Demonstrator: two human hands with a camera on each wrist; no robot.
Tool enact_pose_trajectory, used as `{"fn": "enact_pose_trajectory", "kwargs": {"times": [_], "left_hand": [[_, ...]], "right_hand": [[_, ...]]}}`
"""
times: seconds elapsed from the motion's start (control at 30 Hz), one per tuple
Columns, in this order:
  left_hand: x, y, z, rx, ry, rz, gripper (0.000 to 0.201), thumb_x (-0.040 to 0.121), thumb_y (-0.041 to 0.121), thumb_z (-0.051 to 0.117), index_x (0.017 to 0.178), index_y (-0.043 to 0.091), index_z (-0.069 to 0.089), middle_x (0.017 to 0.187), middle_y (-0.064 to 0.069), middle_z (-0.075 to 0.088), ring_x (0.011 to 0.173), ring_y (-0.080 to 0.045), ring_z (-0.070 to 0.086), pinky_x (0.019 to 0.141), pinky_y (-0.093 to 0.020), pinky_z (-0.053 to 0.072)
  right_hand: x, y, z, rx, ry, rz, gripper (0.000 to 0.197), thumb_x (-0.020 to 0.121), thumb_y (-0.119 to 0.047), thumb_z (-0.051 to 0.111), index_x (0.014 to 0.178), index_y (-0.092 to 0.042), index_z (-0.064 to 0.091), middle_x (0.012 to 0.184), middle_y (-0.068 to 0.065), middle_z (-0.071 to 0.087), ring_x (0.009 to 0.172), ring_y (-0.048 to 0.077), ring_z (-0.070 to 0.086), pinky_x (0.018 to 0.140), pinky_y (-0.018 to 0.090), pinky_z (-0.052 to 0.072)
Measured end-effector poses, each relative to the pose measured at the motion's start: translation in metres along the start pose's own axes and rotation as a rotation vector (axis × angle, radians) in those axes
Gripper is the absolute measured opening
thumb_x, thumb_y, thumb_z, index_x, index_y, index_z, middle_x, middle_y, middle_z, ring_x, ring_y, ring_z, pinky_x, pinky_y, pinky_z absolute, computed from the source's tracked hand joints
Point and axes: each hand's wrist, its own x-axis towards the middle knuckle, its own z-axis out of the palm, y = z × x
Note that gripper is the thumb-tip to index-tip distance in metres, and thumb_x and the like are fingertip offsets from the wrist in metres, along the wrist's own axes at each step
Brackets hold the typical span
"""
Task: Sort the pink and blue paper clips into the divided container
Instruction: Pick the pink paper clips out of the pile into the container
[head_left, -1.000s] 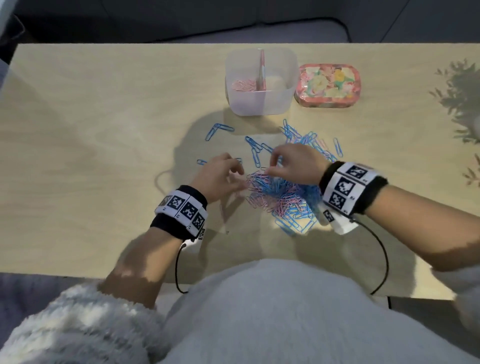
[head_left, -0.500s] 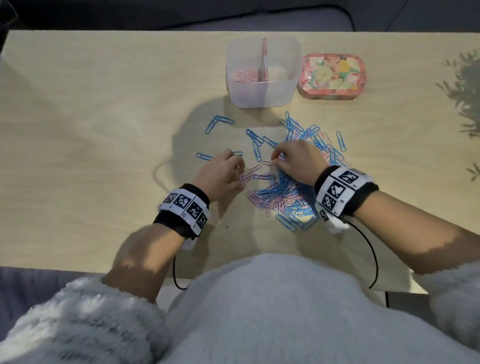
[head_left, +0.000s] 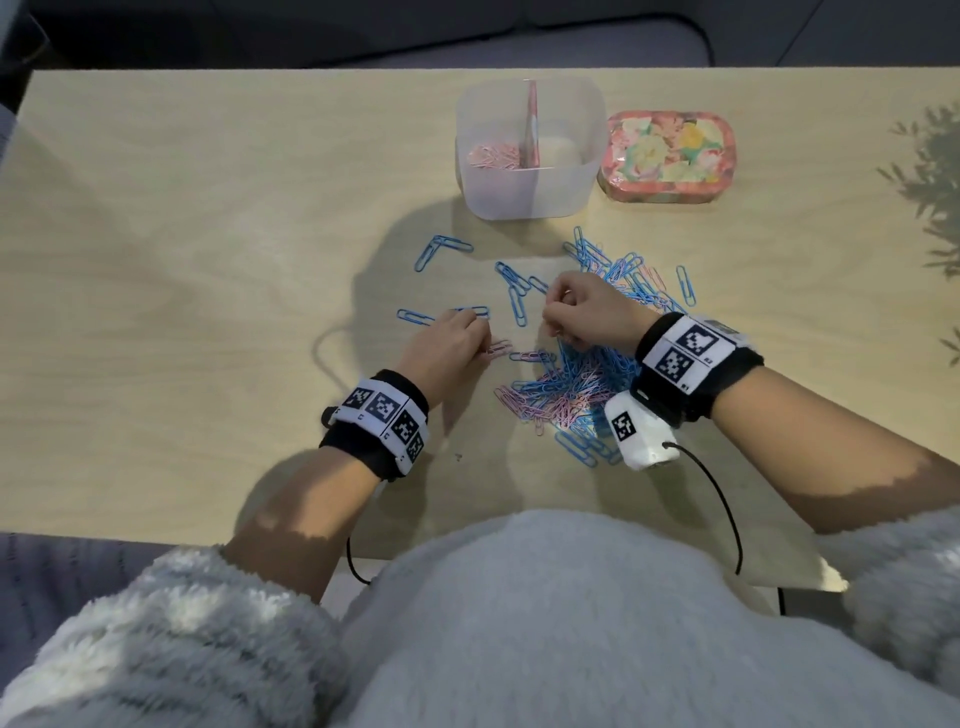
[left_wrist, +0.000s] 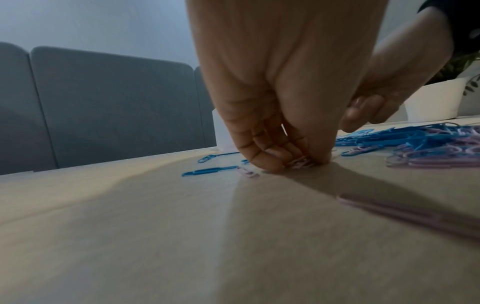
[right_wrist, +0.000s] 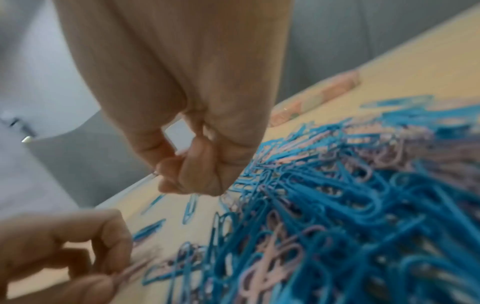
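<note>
A mixed pile of pink and blue paper clips (head_left: 566, 384) lies mid-table, with loose blue clips (head_left: 441, 247) scattered toward the divided clear container (head_left: 576, 200). Pink clips (head_left: 491, 156) lie in its left compartment; the right one looks bare. My left hand (head_left: 485, 345) is down on the table at the pile's left edge, pinching a few pink clips (left_wrist: 298, 164) against the wood. My right hand (head_left: 553, 322) hovers just above the pile's far side with its fingers curled and thumb pinched to them (right_wrist: 179, 174); a small blurred clip seems to be held there.
A floral pink tin (head_left: 665, 156) stands right of the container. The pile (right_wrist: 350, 205) spreads under my right wrist. Wrist-camera cables hang over the table's near edge (head_left: 130, 540). A grey sofa (left_wrist: 103, 102) stands beyond the far edge.
My left hand slid left, away from the pile, dragging pink clips with it. My right hand rose a little and moved toward the pile's far edge. The head camera tilted slightly.
</note>
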Motion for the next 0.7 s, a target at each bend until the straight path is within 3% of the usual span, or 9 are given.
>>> {"fn": "enact_pose_trajectory", "kwargs": {"times": [0.1,0.17,0.23,0.3,0.37,0.47,0.53,0.63,0.7], "left_hand": [[-0.001,0.000,0.000,-0.021,0.034,-0.007,0.018,0.094,0.015,0.046,0.097,0.000,0.055,0.103,-0.019,0.057,0.100,-0.032,0.051,0.085,-0.042,0.043],[-0.004,-0.003,-0.004,-0.106,0.078,-0.037,0.014,0.092,0.010,0.046,0.094,-0.001,0.055,0.100,-0.018,0.059,0.097,-0.032,0.053,0.084,-0.040,0.041],[-0.008,-0.010,-0.009,-0.214,0.111,-0.100,0.012,0.090,0.007,0.048,0.095,0.000,0.056,0.099,-0.017,0.062,0.095,-0.030,0.055,0.080,-0.034,0.038],[-0.012,-0.018,-0.013,-0.330,0.142,-0.170,0.012,0.090,0.008,0.051,0.097,0.003,0.058,0.097,-0.015,0.065,0.091,-0.027,0.056,0.079,-0.031,0.039],[-0.014,-0.026,-0.017,-0.455,0.150,-0.217,0.012,0.089,0.009,0.054,0.098,0.004,0.060,0.095,-0.013,0.066,0.085,-0.023,0.057,0.081,-0.034,0.044],[-0.015,-0.034,-0.022,-0.628,0.121,-0.304,0.014,0.090,0.004,0.051,0.099,0.003,0.061,0.083,-0.006,0.063,0.067,-0.004,0.058,0.069,-0.020,0.047],[-0.015,-0.036,-0.025,-0.831,0.123,-0.425,0.018,0.092,0.001,0.044,0.089,0.008,0.060,0.069,0.002,0.060,0.052,0.005,0.056,0.059,-0.012,0.044],[-0.013,-0.034,-0.028,-1.118,0.099,-0.586,0.030,0.090,-0.001,0.034,0.072,0.013,0.055,0.045,0.005,0.061,0.048,-0.011,0.054,0.057,-0.023,0.041],[-0.011,-0.032,-0.030,-1.157,0.078,-0.630,0.028,0.089,0.006,0.037,0.067,0.013,0.053,0.042,0.004,0.059,0.053,-0.019,0.048,0.059,-0.027,0.036]], "right_hand": [[0.001,-0.005,0.005,0.041,-0.015,0.040,0.020,0.086,0.000,0.037,0.097,-0.010,0.050,0.063,0.002,0.056,0.048,0.011,0.047,0.042,0.017,0.039],[0.005,-0.007,0.013,-0.079,-0.030,-0.026,0.017,0.087,-0.004,0.042,0.092,-0.008,0.058,0.064,0.000,0.055,0.056,0.014,0.050,0.055,0.023,0.043],[0.009,-0.007,0.022,-0.299,-0.037,-0.129,0.010,0.085,-0.017,0.056,0.085,-0.010,0.063,0.067,-0.004,0.054,0.065,0.013,0.049,0.067,0.026,0.037],[0.011,-0.006,0.032,-0.483,-0.035,-0.206,0.017,0.082,-0.027,0.065,0.091,-0.012,0.064,0.077,-0.004,0.058,0.077,0.015,0.049,0.070,0.025,0.031],[0.013,-0.005,0.040,-0.593,-0.016,-0.271,0.026,0.080,-0.029,0.066,0.101,-0.013,0.062,0.097,0.004,0.064,0.091,0.021,0.054,0.072,0.028,0.034],[0.014,-0.007,0.047,-0.690,0.065,-0.288,0.023,0.085,-0.025,0.060,0.106,-0.014,0.059,0.106,0.010,0.065,0.103,0.029,0.056,0.080,0.035,0.041],[0.014,-0.008,0.048,-0.679,0.093,-0.264,0.019,0.087,-0.022,0.057,0.103,-0.012,0.060,0.104,0.010,0.066,0.101,0.029,0.057,0.081,0.035,0.042],[0.013,-0.008,0.047,-0.594,0.144,-0.230,0.021,0.088,-0.023,0.054,0.106,-0.011,0.057,0.097,0.010,0.064,0.093,0.029,0.057,0.071,0.033,0.037],[0.014,-0.009,0.046,-0.578,0.165,-0.207,0.023,0.087,-0.024,0.054,0.107,-0.012,0.057,0.100,0.011,0.063,0.094,0.029,0.056,0.068,0.030,0.032]]}}
